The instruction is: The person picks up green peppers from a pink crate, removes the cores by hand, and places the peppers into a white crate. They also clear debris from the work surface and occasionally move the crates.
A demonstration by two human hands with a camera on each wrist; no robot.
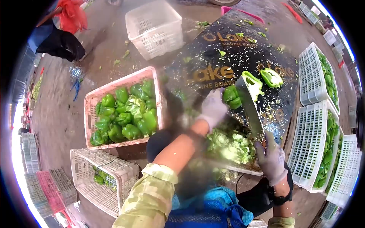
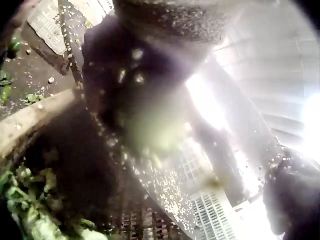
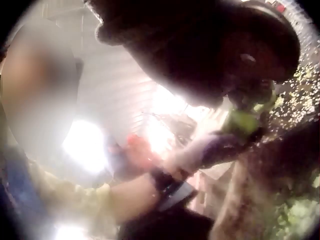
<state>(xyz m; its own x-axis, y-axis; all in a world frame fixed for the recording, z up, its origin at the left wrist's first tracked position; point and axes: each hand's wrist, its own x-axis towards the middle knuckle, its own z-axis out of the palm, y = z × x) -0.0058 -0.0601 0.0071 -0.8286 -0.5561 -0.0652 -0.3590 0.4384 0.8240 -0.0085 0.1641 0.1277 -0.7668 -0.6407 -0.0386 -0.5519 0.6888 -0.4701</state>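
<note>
Brown, damp-looking floor (image 1: 102, 45), scattered with green scraps (image 1: 126, 54). Dark board (image 1: 213, 55) with gold lettering, strewn with pale seeds. Second person (image 1: 57, 40) at upper left, near a red bag (image 1: 73, 17).

Left hand (image 1: 213, 108), in a pale glove: fingers bent against the near left side of a green pepper (image 1: 232, 97), holding it over the board; fingertips partly hidden, exact placing cannot be told. Right hand (image 1: 272, 157), also gloved: fingers curled round the handle end of a broad knife (image 1: 249, 110). Blade runs away from that hand, just right of the held pepper; whether edge and pepper touch, cannot tell.

Beyond the blade, a cut pepper piece (image 1: 254, 83), pale inside showing; second cut piece (image 1: 271, 78) just to its right, on the board. Between the wrists, nearer the body, a heap of pale green trimmings (image 1: 232, 146).

Left of the board: pinkish crate (image 1: 118, 80) of whole peppers (image 1: 131, 132); below it, a tilted white crate (image 1: 100, 159), a few peppers inside. White crate (image 1: 157, 41) stands farther off. Right side: slatted crates (image 1: 306, 144) filled with green peppers. Both wrist views blurred.
</note>
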